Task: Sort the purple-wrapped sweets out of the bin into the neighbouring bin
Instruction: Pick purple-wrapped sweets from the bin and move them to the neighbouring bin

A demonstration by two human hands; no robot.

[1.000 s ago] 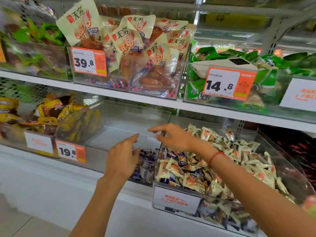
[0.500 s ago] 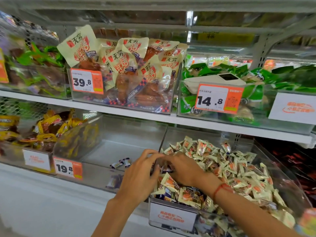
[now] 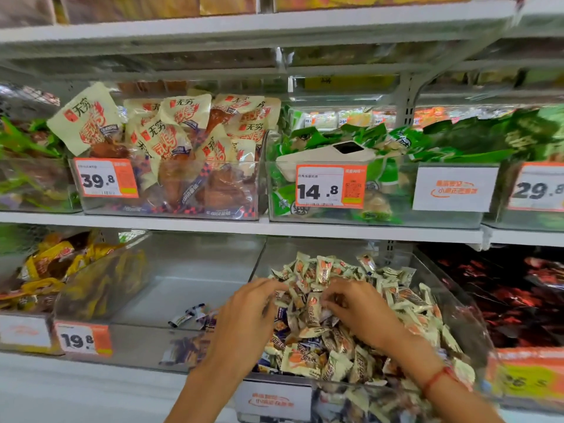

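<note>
Now both hands, left hand (image 3: 244,319) and right hand (image 3: 357,309), dig curled fingers into the clear plastic bin (image 3: 457,312) of cream-wrapped sweets (image 3: 406,297); what each grip holds I cannot tell. Purple-wrapped sweets (image 3: 189,314) lie at nine o'clock in the neighbouring clear bin (image 3: 137,346).

Illumination is bright, even and diffuse; no hard shadows are cast. The undersides of the shelves (image 3: 274,227) read darker. The clear bin walls (image 3: 183,346) carry soft glare and pale reflections. Wide-angle distortion bows the shelf lines near the edges. Motion blur softens the whole frame, strongest at the right and lower borders; the price tag (image 3: 331,186) stays legible, small print does not
</note>
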